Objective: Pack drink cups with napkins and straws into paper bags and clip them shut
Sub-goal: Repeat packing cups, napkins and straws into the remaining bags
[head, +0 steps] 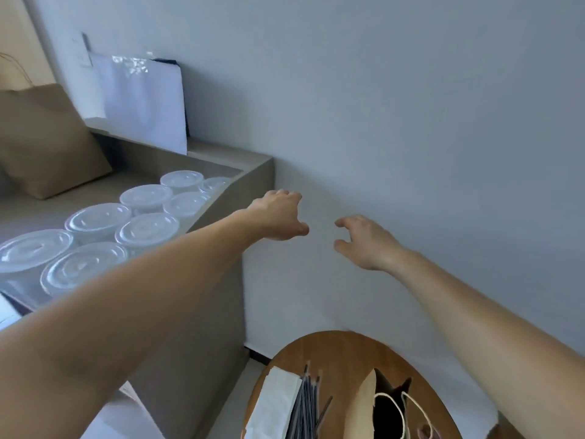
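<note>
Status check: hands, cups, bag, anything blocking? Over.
Left hand and right hand both empty, raised before the wall. Lidded cups on the counter, none held. Paper bag open on the round table, by straws and napkins. Nothing blocking the cups.

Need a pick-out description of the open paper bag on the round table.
Start at the round wooden table at the bottom of the view. Right of the white napkins and dark straws sits the tan paper bag. Unlike the brown bag on the counter by the lidded cups, its mouth gapes open, with white cord handles across it.
</note>
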### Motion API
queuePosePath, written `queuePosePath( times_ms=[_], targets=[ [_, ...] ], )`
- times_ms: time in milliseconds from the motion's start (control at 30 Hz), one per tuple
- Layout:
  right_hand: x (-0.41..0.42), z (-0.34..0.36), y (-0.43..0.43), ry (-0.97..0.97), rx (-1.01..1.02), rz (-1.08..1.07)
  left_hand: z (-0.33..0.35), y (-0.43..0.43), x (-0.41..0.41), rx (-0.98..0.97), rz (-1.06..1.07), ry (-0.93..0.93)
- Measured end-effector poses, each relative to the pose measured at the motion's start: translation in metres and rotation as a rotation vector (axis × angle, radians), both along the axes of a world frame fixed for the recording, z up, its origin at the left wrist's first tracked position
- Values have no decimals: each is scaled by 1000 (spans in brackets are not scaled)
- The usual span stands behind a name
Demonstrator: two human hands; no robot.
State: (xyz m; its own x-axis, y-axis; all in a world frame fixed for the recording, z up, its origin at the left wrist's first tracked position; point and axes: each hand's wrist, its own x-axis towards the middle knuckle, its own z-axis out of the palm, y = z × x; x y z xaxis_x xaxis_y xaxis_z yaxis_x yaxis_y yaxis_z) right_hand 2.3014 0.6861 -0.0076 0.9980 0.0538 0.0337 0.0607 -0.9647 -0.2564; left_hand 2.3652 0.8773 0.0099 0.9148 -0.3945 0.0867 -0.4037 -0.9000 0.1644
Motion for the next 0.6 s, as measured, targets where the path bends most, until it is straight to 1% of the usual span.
queuePosePath(
  times_ms=[100,233,367,600],
  targets=[
    [23,33,38,-55,0,61,37,50,12,-30,67,-76],
    [49,61,98,-99,7,165,63,128,21,-43,179,-125],
    [70,72,164,-123,13,269,66,200,27,-2,288,-85],
    [80,62,275,-59,41,534,54,313,15,26,480,-21]
  ],
)
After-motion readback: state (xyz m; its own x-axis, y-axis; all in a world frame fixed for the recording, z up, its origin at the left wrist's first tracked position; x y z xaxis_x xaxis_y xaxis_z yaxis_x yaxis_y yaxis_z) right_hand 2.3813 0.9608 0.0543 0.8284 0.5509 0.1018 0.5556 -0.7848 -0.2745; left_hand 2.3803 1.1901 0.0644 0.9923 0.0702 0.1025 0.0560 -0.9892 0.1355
